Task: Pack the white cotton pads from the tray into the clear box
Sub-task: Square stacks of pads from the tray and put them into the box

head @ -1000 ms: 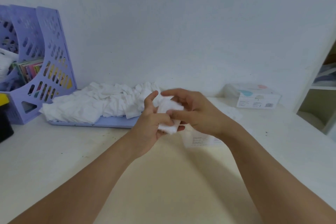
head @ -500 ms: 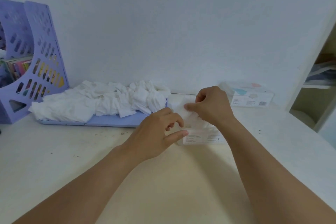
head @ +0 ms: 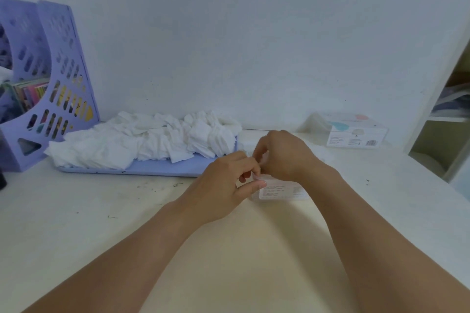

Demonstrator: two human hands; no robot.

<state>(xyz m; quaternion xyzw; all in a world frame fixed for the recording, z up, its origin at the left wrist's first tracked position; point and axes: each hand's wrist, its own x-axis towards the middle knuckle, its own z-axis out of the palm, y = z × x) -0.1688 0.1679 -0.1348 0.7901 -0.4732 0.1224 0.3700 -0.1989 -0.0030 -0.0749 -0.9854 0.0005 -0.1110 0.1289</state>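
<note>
A heap of white cotton pads point(head: 142, 140) covers a flat lilac tray point(head: 157, 170) at the back of the white table. Just right of the tray stands the clear box point(head: 282, 192), with a printed label on its front; my hands hide most of it. My left hand point(head: 223, 188) and my right hand point(head: 284, 155) meet above the box's left end. Both have curled fingers, and they pinch a small bunch of white pads point(head: 257, 176) between them, of which only a sliver shows.
A lilac slotted file holder point(head: 63, 99) with colourful booklets stands at the far left. At the back right sits another clear box point(head: 356, 132) with a printed label. A shelf unit point(head: 445, 134) borders the table's right side. Dark specks lie in front of the tray.
My hands carried the bunch of pads from mid-air down and away to the clear box. My left hand has now closed in beside my right over the box.
</note>
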